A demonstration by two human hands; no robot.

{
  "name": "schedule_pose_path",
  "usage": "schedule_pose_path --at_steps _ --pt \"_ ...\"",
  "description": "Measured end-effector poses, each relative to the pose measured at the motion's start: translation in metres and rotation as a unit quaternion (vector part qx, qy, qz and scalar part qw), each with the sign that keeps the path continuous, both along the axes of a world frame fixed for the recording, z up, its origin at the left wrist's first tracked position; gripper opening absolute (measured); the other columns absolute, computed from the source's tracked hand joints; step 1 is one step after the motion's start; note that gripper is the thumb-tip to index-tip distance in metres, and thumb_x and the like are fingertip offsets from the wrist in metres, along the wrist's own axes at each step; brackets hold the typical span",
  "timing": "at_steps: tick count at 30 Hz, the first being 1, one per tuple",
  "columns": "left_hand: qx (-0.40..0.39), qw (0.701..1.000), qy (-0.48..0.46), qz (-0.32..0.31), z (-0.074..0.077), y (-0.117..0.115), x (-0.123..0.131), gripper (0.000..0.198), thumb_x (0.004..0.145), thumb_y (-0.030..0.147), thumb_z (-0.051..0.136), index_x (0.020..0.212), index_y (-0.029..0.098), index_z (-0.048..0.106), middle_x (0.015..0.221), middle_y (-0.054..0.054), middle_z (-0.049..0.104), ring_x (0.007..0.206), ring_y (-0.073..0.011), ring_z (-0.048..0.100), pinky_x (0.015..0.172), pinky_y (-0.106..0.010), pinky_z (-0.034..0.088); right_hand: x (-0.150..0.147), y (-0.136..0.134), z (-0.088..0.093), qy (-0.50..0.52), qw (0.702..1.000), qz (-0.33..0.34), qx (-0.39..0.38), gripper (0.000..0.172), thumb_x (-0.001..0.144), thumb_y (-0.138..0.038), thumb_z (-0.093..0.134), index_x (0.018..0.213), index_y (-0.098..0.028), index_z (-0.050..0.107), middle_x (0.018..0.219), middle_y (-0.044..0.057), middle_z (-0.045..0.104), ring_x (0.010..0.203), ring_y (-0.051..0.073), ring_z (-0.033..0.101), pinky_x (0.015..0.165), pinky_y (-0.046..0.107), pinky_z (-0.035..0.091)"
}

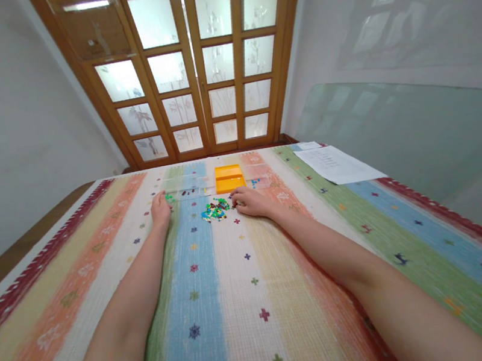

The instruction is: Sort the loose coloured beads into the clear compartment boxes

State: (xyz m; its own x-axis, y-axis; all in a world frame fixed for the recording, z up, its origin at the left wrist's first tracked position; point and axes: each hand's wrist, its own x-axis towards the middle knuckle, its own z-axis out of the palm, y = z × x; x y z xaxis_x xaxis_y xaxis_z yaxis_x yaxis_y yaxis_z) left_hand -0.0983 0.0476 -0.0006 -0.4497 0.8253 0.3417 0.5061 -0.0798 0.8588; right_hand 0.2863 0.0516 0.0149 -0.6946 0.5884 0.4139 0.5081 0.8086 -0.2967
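Note:
A pile of tiny colored pieces [215, 210], green, blue, dark red and cream, lies on the tablecloth. At its right edge is my right hand [248, 202], with fingers bent together and pointing down; whatever they pinch is too small to make out. Behind the pile stretches a clear plastic box [197, 192] with small pieces sorted by color: green [169, 198] at the left, dark red [185, 193] further along, blue [255, 183] at the right. My left hand [161, 209] has its fingers curled against the box's left end. An orange tray [229, 177] sits at the box's middle.
A striped, patterned cloth [242, 302] covers the table. Printed paper sheets [337, 165] lie at the far right. Beyond the table's far edge are wooden doors with glass panes [195, 65], and a pale glass panel [397, 125] leans along the right wall.

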Motion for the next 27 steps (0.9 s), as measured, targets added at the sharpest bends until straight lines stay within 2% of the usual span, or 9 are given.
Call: schedule_pose_path --at_steps 3,6,11,14,16,18,22,27 --pt "-0.003 1.000 -0.001 0.031 0.000 0.000 0.001 0.051 0.102 0.041 0.034 0.132 0.013 0.066 0.085 -0.004 0.068 0.064 -0.0167 0.062 0.078 -0.031 0.052 -0.001 -0.003 0.002 -0.002 1.000 -0.010 -0.010 0.017 0.088 -0.014 0.065 0.097 -0.023 0.076 0.117 0.009 0.069 0.111 0.026 0.062 0.099 0.039 0.050" --pt "-0.006 1.000 -0.001 0.029 -0.001 0.001 0.001 0.053 0.102 0.041 0.034 0.134 0.012 0.065 0.087 -0.005 0.070 0.065 -0.0169 0.063 0.079 -0.032 0.053 -0.002 -0.002 0.002 0.001 1.000 -0.003 -0.010 0.015 0.091 -0.018 0.066 0.098 -0.024 0.077 0.115 0.008 0.070 0.109 0.026 0.063 0.099 0.040 0.051" --pt "-0.019 0.999 0.011 0.025 -0.003 0.001 0.000 0.054 0.102 0.042 0.036 0.139 0.014 0.063 0.098 -0.010 0.074 0.073 -0.0209 0.069 0.091 -0.039 0.055 -0.003 0.003 -0.005 0.007 1.000 0.011 0.001 0.015 0.095 -0.017 0.063 0.099 -0.023 0.076 0.116 0.008 0.070 0.111 0.024 0.062 0.099 0.039 0.050" --pt "0.002 0.998 0.051 0.020 -0.003 0.001 0.002 0.049 0.101 0.039 0.038 0.135 0.016 0.066 0.119 -0.014 0.073 0.099 -0.0266 0.072 0.106 -0.045 0.051 -0.004 0.005 -0.007 0.007 1.000 0.009 -0.002 0.017 0.095 -0.014 0.061 0.099 -0.023 0.075 0.117 0.008 0.069 0.111 0.023 0.062 0.098 0.037 0.050" --pt "0.030 0.994 0.102 0.006 -0.002 0.001 0.006 0.044 0.099 0.034 0.040 0.128 0.017 0.069 0.130 -0.015 0.070 0.121 -0.0289 0.065 0.115 -0.048 0.046 -0.004 0.005 -0.008 0.011 1.000 0.011 -0.001 0.017 0.095 -0.012 0.060 0.098 -0.022 0.074 0.117 0.009 0.069 0.110 0.023 0.062 0.096 0.036 0.050" --pt "0.046 0.987 0.153 -0.028 0.000 -0.001 0.013 0.041 0.098 0.030 0.041 0.124 0.019 0.071 0.133 -0.014 0.069 0.130 -0.0289 0.060 0.119 -0.048 0.043 -0.004 0.005 -0.007 0.017 1.000 0.010 0.004 0.018 0.095 -0.011 0.060 0.099 -0.022 0.073 0.116 0.009 0.070 0.110 0.023 0.062 0.096 0.036 0.050" --pt "0.038 0.963 0.228 -0.137 0.006 -0.009 0.036 0.037 0.099 0.030 0.043 0.120 0.022 0.073 0.130 -0.010 0.071 0.125 -0.0267 0.062 0.116 -0.046 0.046 -0.005 0.005 -0.006 0.022 1.000 -0.001 0.007 0.016 0.095 -0.013 0.061 0.098 -0.022 0.074 0.113 0.008 0.071 0.109 0.023 0.062 0.097 0.037 0.050" --pt "0.027 0.905 0.321 -0.279 0.012 -0.021 0.069 0.036 0.101 0.033 0.046 0.116 0.024 0.076 0.125 -0.008 0.073 0.120 -0.0265 0.065 0.113 -0.045 0.048 -0.006 0.005 -0.006 0.021 1.000 0.009 -0.005 0.011 0.096 -0.018 0.064 0.097 -0.022 0.074 0.111 0.008 0.071 0.105 0.023 0.063 0.095 0.037 0.050"
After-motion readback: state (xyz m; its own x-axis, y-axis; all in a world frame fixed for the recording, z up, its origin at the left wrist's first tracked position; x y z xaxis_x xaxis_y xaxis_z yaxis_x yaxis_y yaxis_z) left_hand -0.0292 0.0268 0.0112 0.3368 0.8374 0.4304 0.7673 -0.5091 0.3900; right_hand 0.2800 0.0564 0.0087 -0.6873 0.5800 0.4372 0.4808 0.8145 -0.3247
